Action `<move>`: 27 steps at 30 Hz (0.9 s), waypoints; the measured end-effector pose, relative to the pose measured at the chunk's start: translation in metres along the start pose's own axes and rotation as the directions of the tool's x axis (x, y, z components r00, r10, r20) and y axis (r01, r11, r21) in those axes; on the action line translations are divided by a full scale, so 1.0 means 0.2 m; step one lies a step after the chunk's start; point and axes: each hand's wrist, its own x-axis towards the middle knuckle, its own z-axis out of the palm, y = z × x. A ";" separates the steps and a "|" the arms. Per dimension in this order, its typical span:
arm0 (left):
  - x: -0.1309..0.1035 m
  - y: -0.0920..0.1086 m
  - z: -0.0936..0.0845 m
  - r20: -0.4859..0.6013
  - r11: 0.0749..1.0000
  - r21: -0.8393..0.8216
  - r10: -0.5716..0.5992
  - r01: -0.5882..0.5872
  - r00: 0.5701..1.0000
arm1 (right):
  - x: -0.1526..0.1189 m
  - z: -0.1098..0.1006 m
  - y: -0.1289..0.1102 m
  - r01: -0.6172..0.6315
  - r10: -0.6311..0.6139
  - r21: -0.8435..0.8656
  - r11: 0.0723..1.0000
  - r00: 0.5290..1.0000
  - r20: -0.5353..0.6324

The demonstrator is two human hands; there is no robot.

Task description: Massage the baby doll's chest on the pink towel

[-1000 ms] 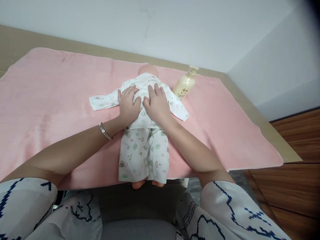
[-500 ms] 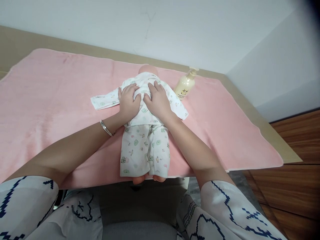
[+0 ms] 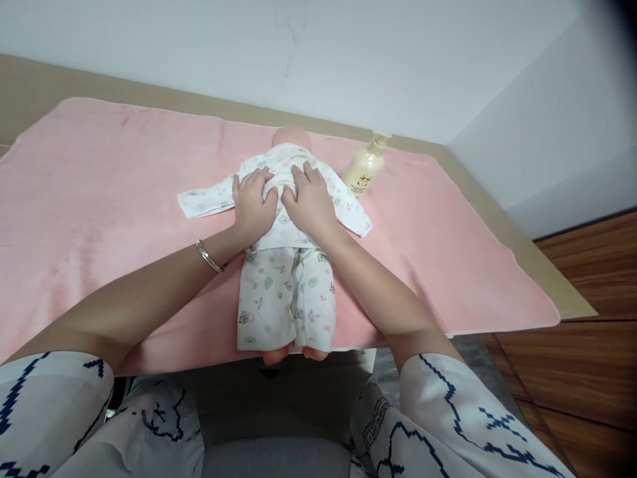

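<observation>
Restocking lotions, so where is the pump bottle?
In the head view, the pump bottle is on the pink blanket, right of the doll, just beyond a sleeve.

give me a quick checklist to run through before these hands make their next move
1. Left hand resting on the doll: ok, fingers slightly apart.
2. Right hand resting beside it on the doll: ok, the hands are close together.
3. Doll's feet fully on the pink blanket: not ok, they poke past its near edge.
4. Pump bottle clear of both hands: ok, it is beyond the right-hand sleeve.
5. No jewellery worn: not ok, a silver bracelet is on the left arm.
6. Doll's face unobstructed: cannot tell, it isn't visible.
</observation>
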 end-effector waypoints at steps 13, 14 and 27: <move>-0.01 0.01 0.00 0.007 1.000 -0.009 0.001 -0.001 1.000 | -0.01 0.02 0.02 0.025 -0.026 -0.016 1.000 0.999 -0.044; 0.00 0.01 0.00 0.005 1.000 -0.011 0.000 0.000 1.000 | 0.00 0.02 0.02 0.028 -0.029 -0.016 0.999 0.998 -0.049; 0.03 0.02 -0.01 0.049 1.000 -0.006 -0.017 0.017 0.999 | 0.05 0.07 0.06 0.069 -0.059 0.058 0.996 0.986 -0.154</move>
